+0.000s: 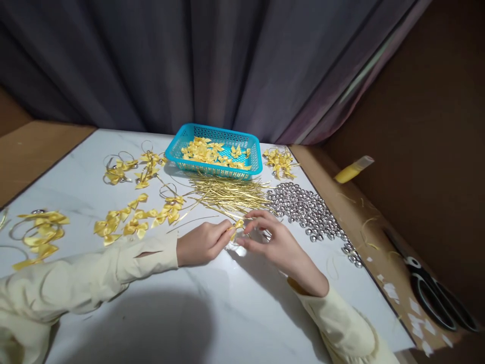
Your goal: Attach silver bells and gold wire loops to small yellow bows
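The yellow bow (238, 224) sits between your two hands, midway between the bench's (242, 298) left and right edges, just nearer you than the gold wires (233, 192). Its long axis seems to run toward the far edge, leaning right. Your left hand (204, 243) pinches it between thumb and forefinger; your right hand (278, 240) curves around it, thumb and forefinger parted, contact unclear.

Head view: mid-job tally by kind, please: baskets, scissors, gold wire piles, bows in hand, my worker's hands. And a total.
Blue basket: 1
Scissors: 1 pair
Gold wire pile: 1
Yellow bow in hand: 1
Hands, left hand and right hand: 2
Total: 6
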The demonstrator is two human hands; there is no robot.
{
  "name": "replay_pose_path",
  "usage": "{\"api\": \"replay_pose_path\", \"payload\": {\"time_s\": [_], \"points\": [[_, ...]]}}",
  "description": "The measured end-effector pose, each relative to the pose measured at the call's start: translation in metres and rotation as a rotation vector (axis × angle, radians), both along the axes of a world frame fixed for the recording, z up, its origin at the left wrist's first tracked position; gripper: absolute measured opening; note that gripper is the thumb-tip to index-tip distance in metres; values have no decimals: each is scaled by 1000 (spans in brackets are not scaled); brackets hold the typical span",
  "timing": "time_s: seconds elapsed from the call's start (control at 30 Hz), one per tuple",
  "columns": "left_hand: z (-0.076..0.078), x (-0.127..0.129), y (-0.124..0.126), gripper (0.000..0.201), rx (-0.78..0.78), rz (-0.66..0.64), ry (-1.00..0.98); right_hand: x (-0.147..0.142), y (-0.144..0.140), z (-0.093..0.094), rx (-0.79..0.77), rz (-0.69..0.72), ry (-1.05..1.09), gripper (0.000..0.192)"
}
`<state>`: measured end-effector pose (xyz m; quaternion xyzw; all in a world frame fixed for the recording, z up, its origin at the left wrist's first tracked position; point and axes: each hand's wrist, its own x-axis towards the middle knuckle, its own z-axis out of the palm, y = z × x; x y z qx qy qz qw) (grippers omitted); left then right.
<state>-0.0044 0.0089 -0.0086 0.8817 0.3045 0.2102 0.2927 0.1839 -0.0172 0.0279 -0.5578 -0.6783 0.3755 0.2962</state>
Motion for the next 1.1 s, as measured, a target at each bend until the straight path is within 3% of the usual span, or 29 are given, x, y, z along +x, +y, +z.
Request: {"api": "replay_pose_path", "payload": {"time_s": [0.17, 0.4, 0.5, 0.87, 1.0, 1.1], "points": [[-2, -1, 0, 17, 69, -28, 16, -6, -4, -9, 37, 46, -56, 11], [-2, -2, 1, 19, 166, -57, -4, -3, -2, 9, -313, -21, 371, 14], [-2, -1, 1, 20, 177, -56, -8, 4, -2, 20, -410, -27, 441, 12], [1, 1, 1, 22, 85, 7, -14, 59, 5, 48, -436, 155, 476, 13], [0, 1, 2, 22, 64, 18, -15, 74, 1, 53, -434, 111, 573, 15], [1, 1, 2, 22, 72, 13, -15, 79, -6, 63, -337, 9, 593, 17]]}}
